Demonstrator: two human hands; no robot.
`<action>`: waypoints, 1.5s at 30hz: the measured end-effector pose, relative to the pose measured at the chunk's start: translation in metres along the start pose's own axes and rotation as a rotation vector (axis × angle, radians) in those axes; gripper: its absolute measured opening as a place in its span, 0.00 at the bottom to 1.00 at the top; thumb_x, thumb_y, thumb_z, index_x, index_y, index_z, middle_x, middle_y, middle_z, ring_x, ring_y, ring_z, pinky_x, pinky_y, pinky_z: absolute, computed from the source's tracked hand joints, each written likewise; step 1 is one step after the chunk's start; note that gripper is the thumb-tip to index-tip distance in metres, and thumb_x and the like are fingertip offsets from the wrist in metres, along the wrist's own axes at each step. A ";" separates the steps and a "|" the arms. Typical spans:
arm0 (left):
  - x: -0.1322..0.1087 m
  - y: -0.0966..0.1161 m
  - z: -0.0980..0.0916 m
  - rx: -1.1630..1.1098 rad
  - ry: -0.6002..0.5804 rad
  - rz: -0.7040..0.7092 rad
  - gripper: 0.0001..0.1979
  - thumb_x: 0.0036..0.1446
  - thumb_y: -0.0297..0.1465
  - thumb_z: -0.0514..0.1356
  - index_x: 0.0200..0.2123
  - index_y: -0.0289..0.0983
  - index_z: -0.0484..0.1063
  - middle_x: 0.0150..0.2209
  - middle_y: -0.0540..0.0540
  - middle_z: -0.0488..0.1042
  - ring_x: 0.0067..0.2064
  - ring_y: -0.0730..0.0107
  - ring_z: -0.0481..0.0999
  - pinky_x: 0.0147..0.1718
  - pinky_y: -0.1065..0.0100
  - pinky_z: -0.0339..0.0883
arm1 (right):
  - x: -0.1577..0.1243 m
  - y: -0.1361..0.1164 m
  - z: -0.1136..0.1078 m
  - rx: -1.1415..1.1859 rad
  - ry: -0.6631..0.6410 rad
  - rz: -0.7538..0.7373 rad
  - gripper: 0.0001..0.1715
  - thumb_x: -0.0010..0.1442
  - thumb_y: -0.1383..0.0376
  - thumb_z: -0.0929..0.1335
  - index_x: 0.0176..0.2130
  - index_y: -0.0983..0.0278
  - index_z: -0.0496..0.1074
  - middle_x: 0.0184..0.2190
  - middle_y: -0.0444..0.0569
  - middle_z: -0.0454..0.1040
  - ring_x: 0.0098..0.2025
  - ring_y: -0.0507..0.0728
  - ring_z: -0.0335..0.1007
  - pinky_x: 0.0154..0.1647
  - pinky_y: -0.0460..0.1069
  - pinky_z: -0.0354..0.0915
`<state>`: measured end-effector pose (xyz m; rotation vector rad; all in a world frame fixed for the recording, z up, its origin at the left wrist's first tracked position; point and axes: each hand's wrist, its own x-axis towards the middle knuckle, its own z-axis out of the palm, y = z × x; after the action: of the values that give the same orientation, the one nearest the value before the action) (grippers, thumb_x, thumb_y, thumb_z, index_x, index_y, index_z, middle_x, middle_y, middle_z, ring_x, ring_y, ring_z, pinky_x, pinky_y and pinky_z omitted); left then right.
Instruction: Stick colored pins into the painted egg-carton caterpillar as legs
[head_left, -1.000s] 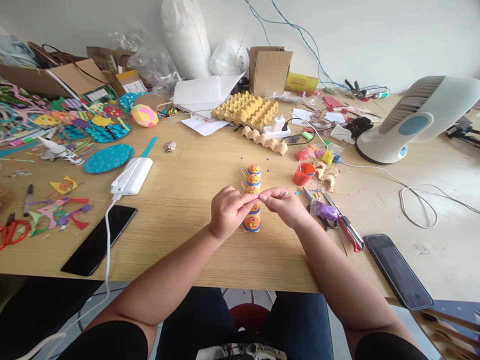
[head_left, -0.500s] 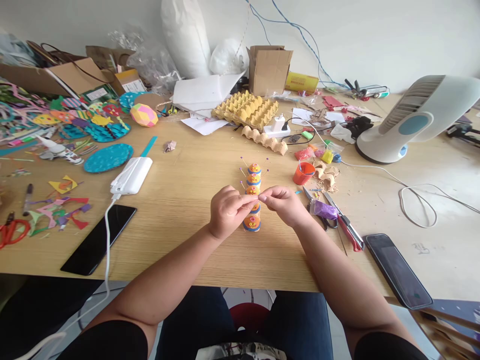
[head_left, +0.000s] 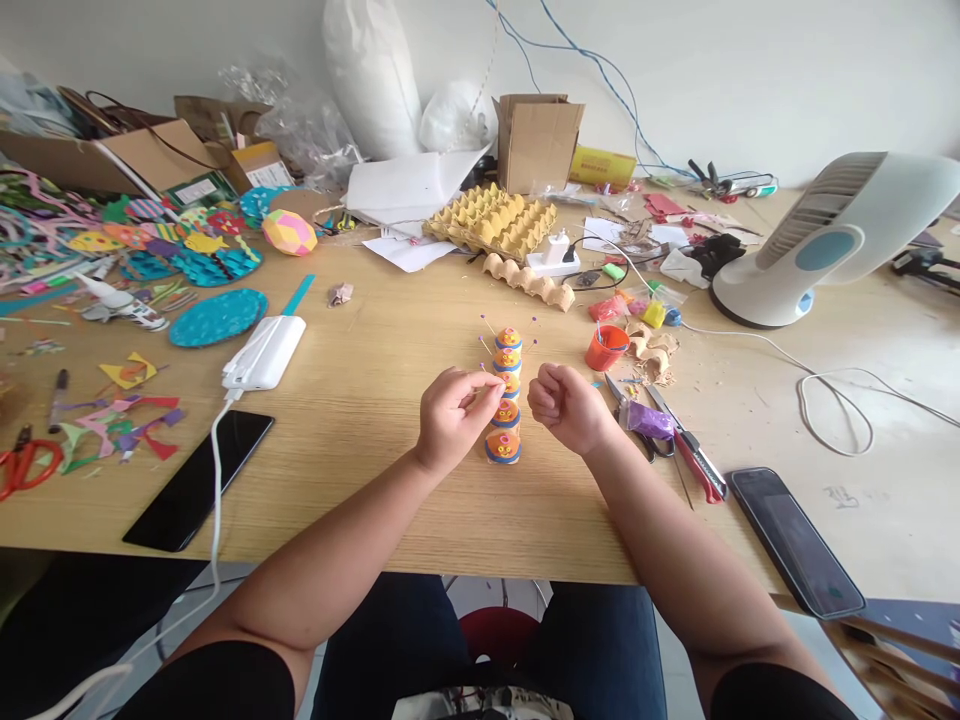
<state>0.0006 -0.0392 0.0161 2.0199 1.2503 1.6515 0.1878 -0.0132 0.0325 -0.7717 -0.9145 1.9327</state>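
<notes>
A row of orange and blue domed egg-carton cups point(head_left: 503, 446), like a caterpillar with small decorations, runs away from me on the table. Thin sticks with purple tips point(head_left: 488, 325) stand out from both sides of its far cups. My left hand point(head_left: 456, 415) hovers at the row's left side, thumb and forefinger pinched together; whatever they hold is too small to make out. To the right of the row my right hand point(head_left: 568, 408) is curled closed, apart from the left, and its fingers hide anything inside.
An orange-red cup point(head_left: 607, 347), a purple clay packet point(head_left: 649, 420), a red utility knife point(head_left: 699, 465) and a phone point(head_left: 796, 540) lie right. A power bank point(head_left: 264, 352), black phone point(head_left: 199, 480) and paper scraps are left. Yellow egg trays point(head_left: 491, 220) and a fan point(head_left: 814, 240) stand farther back.
My hands were fingertip to fingertip over the row and have now separated. The right hand has drawn slightly right and curled into a fist; the left keeps its pinch.
</notes>
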 end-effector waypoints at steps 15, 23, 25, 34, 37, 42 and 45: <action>-0.002 -0.002 0.002 -0.031 -0.037 0.010 0.05 0.62 0.31 0.63 0.40 0.39 0.79 0.31 0.49 0.77 0.31 0.74 0.73 0.28 0.73 0.65 | -0.005 0.001 0.003 -0.007 -0.001 0.050 0.10 0.50 0.65 0.75 0.35 0.67 0.78 0.26 0.43 0.69 0.25 0.47 0.56 0.23 0.43 0.51; -0.003 -0.003 -0.001 0.096 -0.104 0.139 0.10 0.64 0.29 0.60 0.47 0.41 0.79 0.32 0.47 0.79 0.32 0.70 0.74 0.36 0.67 0.67 | -0.007 0.007 0.015 -0.157 0.025 -0.015 0.22 0.47 0.52 0.80 0.32 0.67 0.77 0.22 0.39 0.65 0.23 0.45 0.49 0.24 0.46 0.44; -0.002 -0.004 0.000 0.112 -0.115 0.176 0.11 0.64 0.29 0.60 0.47 0.42 0.80 0.29 0.49 0.78 0.30 0.71 0.71 0.35 0.67 0.66 | -0.007 0.008 0.014 -0.158 0.029 -0.014 0.22 0.46 0.52 0.80 0.31 0.67 0.77 0.22 0.40 0.66 0.23 0.45 0.48 0.24 0.46 0.42; -0.006 0.002 -0.001 -0.062 -0.139 -0.022 0.17 0.68 0.39 0.55 0.56 0.40 0.71 0.29 0.50 0.68 0.30 0.69 0.67 0.34 0.67 0.64 | -0.006 0.003 0.011 -0.006 0.071 -0.027 0.19 0.50 0.58 0.77 0.28 0.63 0.67 0.20 0.37 0.57 0.22 0.46 0.45 0.21 0.45 0.38; -0.006 0.002 -0.003 -0.156 -0.006 -0.123 0.15 0.71 0.40 0.47 0.51 0.40 0.68 0.31 0.49 0.67 0.31 0.69 0.67 0.34 0.66 0.64 | -0.004 -0.001 0.008 0.042 0.083 -0.030 0.19 0.53 0.58 0.73 0.26 0.62 0.61 0.21 0.38 0.56 0.22 0.47 0.44 0.21 0.45 0.37; -0.005 -0.001 -0.001 -0.028 0.019 -0.087 0.10 0.71 0.36 0.50 0.44 0.39 0.68 0.39 0.45 0.73 0.39 0.68 0.72 0.40 0.66 0.67 | -0.005 -0.004 0.005 -0.058 0.066 -0.124 0.22 0.56 0.54 0.74 0.25 0.62 0.61 0.20 0.38 0.54 0.22 0.47 0.44 0.22 0.46 0.38; -0.005 0.002 0.000 0.030 -0.051 -0.018 0.07 0.69 0.33 0.54 0.44 0.39 0.71 0.39 0.45 0.75 0.39 0.67 0.74 0.40 0.66 0.68 | -0.006 -0.002 0.003 -0.125 0.053 -0.134 0.21 0.51 0.53 0.77 0.31 0.64 0.69 0.19 0.37 0.55 0.22 0.47 0.43 0.23 0.46 0.37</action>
<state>0.0017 -0.0439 0.0135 2.0488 1.2797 1.5717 0.1884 -0.0187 0.0366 -0.8093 -1.0357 1.7436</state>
